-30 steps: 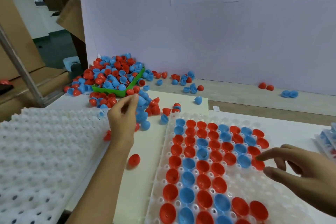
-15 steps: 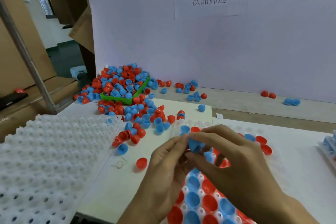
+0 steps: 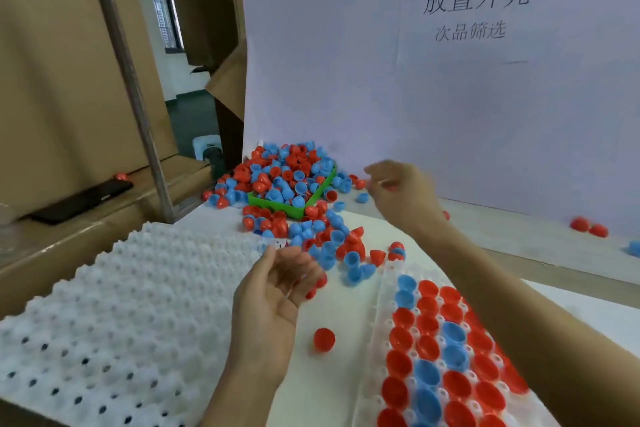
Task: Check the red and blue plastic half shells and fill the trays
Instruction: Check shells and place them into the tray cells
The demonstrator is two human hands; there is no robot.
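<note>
**Shells spill across a white bench under a paper backdrop**

The white tabletop (image 3: 346, 374) runs from the near edge to a pale paper backdrop (image 3: 346, 80), where a printed sign (image 3: 474, 14) is taped at the upper right. Brown cardboard (image 3: 62, 73) stands on the left behind a slanting metal post (image 3: 138, 114), and a dark window shows far off between them.

A green bin (image 3: 277, 206) at the far centre overflows with red and blue half shells (image 3: 280, 173), which spill down toward the trays. An empty white tray (image 3: 114, 315) lies bottom-side up at the near left. The filled tray (image 3: 443, 350) at the near right holds rows of red and blue shells, open side up. One loose red shell (image 3: 324, 340) sits on the tabletop between the two trays.

The left hand (image 3: 277, 302) hovers palm up above the near centre, fingers loosely curled and holding nothing. The right hand (image 3: 401, 187) reaches to the far right of the bin; it is blurred, and I cannot tell whether its fingers pinch anything.
</note>
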